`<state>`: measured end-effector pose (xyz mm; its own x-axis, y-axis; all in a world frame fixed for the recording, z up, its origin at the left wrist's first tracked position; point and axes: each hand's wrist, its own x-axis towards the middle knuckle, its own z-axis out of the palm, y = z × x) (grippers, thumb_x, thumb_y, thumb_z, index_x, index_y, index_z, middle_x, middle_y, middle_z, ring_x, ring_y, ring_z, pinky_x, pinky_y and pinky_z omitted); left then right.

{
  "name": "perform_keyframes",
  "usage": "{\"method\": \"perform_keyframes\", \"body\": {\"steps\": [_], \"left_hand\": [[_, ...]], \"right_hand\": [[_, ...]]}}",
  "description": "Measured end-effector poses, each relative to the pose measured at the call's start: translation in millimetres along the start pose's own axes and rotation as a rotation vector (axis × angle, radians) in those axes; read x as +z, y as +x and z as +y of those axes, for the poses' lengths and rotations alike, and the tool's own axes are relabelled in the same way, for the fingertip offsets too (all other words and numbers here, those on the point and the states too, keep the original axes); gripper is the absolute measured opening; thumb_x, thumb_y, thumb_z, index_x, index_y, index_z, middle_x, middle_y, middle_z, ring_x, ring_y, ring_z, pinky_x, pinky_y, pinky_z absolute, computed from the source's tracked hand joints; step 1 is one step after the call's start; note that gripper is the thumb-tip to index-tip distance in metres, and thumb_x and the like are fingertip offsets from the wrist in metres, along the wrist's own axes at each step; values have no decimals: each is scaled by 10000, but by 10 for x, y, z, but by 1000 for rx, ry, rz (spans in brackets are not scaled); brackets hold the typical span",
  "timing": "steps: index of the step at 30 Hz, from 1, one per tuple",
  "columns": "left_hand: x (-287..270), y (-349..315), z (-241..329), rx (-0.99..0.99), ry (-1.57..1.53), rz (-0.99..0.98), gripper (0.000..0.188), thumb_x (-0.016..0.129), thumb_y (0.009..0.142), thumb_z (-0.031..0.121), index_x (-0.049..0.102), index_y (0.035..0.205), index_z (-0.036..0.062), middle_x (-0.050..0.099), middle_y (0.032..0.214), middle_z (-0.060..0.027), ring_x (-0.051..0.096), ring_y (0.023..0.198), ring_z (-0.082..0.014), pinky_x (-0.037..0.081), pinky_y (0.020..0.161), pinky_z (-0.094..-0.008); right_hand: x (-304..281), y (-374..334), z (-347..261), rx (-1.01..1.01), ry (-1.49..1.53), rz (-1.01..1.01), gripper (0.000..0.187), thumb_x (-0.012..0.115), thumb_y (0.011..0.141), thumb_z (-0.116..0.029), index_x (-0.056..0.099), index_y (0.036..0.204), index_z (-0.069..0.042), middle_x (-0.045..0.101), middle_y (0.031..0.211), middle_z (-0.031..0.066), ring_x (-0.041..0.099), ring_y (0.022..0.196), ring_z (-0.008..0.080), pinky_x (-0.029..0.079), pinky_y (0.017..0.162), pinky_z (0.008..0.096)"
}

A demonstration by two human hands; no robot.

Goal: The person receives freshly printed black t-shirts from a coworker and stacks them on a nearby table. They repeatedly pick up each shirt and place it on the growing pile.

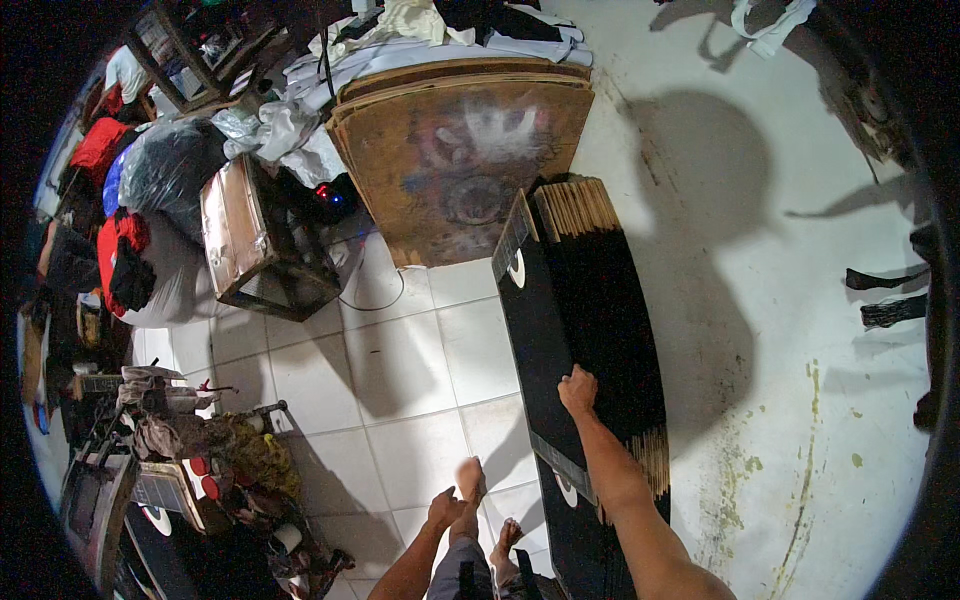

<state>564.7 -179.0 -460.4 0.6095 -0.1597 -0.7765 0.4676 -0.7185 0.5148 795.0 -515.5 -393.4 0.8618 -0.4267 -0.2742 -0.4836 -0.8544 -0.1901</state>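
A long row of black boards (610,330), packed upright on edge with brown edges showing in places, leans along the wall at my right. My right hand (577,390) is closed at the upper edge of the front board, its fingers curled over it. The near face of the row carries white ring marks and grey bands. Lower down, my left hand (445,508) hangs in front of my leg with its fingers curled. Nothing shows in it, and it is apart from the boards.
Large brown panels (470,170) lean ahead, with cloth piled behind them. A wooden-framed box (265,240) and stuffed plastic bags (175,165) stand at the left. Nearer left is a cluttered rack (200,470) with rags. My feet are on white floor tiles (400,360).
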Motion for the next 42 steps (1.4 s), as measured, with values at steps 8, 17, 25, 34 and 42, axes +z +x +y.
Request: {"method": "perform_keyframes", "body": {"steps": [8,17,25,34,42], "left_hand": [[98,113,-116,90,111,55,688,660,686,337,430,1155,-110,627,779,-172,613,755,-279,480,712,-347],[-115,-100,-223,72,102,-21,575,602,733,195,406,1176,-116,612,940,-209,607,886,-245,471,767,-288],[-112,-285,-572,32,-54,32,485,526,770,201,457,1107,-141,653,817,-129,627,773,-226,492,688,-265],[-10,-786,-822,85,22,89,607,630,670,225,455,1151,-101,546,1030,-225,525,971,-295,415,833,-325],[430,-1860,-1005,-117,-409,212,649,607,724,168,332,1257,-78,608,949,-184,603,751,-238,467,613,-324]], "right_hand": [[-15,-36,8,-25,-23,-10,324,533,782,-209,527,1017,13,578,913,231,557,884,364,447,763,448],[-112,-1205,-207,-150,265,301,427,565,763,-179,440,1127,6,517,1059,180,496,984,351,416,825,426],[-90,-2936,-361,-370,319,-258,471,523,697,-60,460,1160,-1,425,1213,196,436,1107,324,412,880,369],[-42,-3528,526,-265,200,-468,322,564,690,-109,516,988,2,549,949,177,538,913,330,430,800,402],[203,-4080,1575,-429,151,-347,189,541,636,-121,530,792,-15,560,846,181,552,821,361,448,722,448]]}}
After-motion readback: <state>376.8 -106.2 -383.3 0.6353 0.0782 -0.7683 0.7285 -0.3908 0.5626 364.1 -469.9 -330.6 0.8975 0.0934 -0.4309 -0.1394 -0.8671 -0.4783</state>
